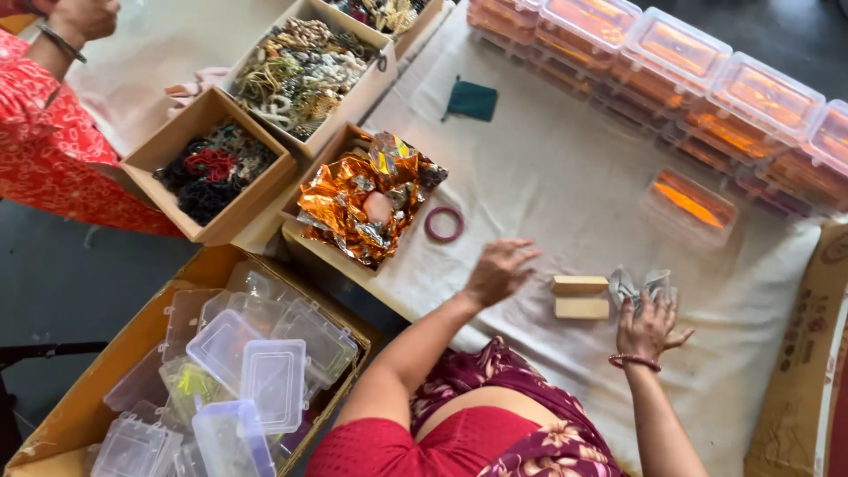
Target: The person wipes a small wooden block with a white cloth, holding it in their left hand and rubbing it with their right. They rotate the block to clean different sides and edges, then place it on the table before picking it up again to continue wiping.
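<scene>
My left hand [500,268] hovers open, fingers spread, over the white cloth [548,168], just below a dark red bangle [444,224] and left of two small wooden blocks [580,297]. My right hand [651,323], with a red bracelet at the wrist, rests on crumpled grey foil [638,283] beside the blocks. A box of crinkled orange-gold foil [364,200] sits left of the bangle.
Stacked clear lidded boxes with orange contents [680,53] line the far edge; one [693,201] lies apart. A green pouch [472,100], cardboard boxes of jewellery [212,168] [305,75], a carton of empty clear boxes [238,371]. Another person in red [44,132] stands at left.
</scene>
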